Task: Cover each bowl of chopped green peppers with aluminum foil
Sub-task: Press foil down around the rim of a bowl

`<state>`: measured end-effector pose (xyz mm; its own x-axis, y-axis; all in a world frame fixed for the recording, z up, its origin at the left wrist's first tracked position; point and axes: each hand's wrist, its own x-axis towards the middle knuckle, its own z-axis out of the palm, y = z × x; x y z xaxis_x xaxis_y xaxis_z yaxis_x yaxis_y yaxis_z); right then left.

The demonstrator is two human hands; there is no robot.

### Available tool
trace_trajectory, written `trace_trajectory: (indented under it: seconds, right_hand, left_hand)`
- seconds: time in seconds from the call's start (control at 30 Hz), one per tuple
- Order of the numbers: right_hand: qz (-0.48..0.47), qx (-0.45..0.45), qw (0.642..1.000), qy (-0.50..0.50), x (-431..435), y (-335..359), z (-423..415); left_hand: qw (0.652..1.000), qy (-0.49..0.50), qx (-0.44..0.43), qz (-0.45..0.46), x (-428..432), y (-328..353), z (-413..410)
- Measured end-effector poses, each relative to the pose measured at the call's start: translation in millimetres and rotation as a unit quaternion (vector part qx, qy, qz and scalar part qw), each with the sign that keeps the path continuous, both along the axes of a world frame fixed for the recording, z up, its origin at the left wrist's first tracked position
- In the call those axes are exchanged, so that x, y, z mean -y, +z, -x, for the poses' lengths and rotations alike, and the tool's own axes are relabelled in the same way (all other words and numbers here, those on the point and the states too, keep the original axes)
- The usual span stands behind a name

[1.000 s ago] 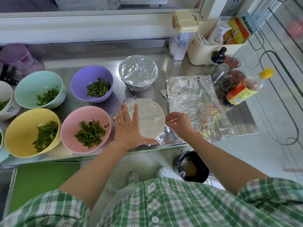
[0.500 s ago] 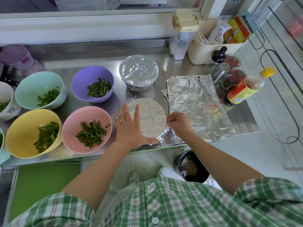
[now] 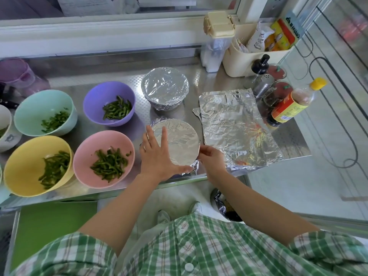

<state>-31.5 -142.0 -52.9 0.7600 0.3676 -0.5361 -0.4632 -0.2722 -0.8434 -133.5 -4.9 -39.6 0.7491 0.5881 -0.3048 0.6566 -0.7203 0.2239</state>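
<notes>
While the left hand lies spread, palm down with straight fingers, on the smooth foil top of the near foil-covered bowl, the right hand curls its fingers against that bowl's right rim and pinches the crumpled foil down along the side. This bowl stands at the near edge of the steel tabletop, roughly at its middle. Just beyond it, a second foil-covered bowl sits fully wrapped, with neither hand on it. Right of both, loose foil sheets lie flat and wrinkled in a stack.

To the left, four uncovered bowls hold chopped green peppers: a pink bowl just beside the left hand, a yellow bowl further left, a purple bowl behind the pink one, and a teal bowl behind the yellow. A white bowl is cut off by the left edge of the view.

At the far right stand a sauce bottle with a yellow cap and a cream caddy holding packets.
</notes>
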Motion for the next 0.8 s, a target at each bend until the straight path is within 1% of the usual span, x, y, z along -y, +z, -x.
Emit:
trace_trajectory:
  seconds: [0.1,0.2,0.27,0.33,0.4,0.57,0.63,0.8]
  right_hand:
    - [-0.066,-0.008,0.996,0.055,9,2,7]
    - [-0.101,-0.011,0.989,0.11,16,1,11]
    - [-0.126,-0.019,0.984,0.128,19,0,16]
    - [-0.131,-0.021,0.983,0.128,19,1,17]
    - [-0.114,-0.007,0.984,0.135,19,0,14]
    - [-0.016,0.043,0.985,0.165,15,-7,6]
    - [-0.003,0.066,0.983,0.174,14,-7,8]
    - [0.04,0.127,0.98,0.145,10,-11,14]
  left_hand:
    - [1.0,0.002,0.0,-0.003,2,1,0]
    - [1.0,0.0,0.0,-0.008,2,3,0]
    - [1.0,0.002,0.002,-0.009,2,2,1]
    - [1.0,0.001,0.002,-0.011,1,2,1]
    - [1.0,0.003,0.001,-0.01,2,3,1]
    - [1.0,-0.003,-0.003,-0.007,2,6,1]
    - [1.0,-0.001,0.0,-0.003,1,6,1]
    - [0.999,-0.009,0.002,0.037,-2,10,5]
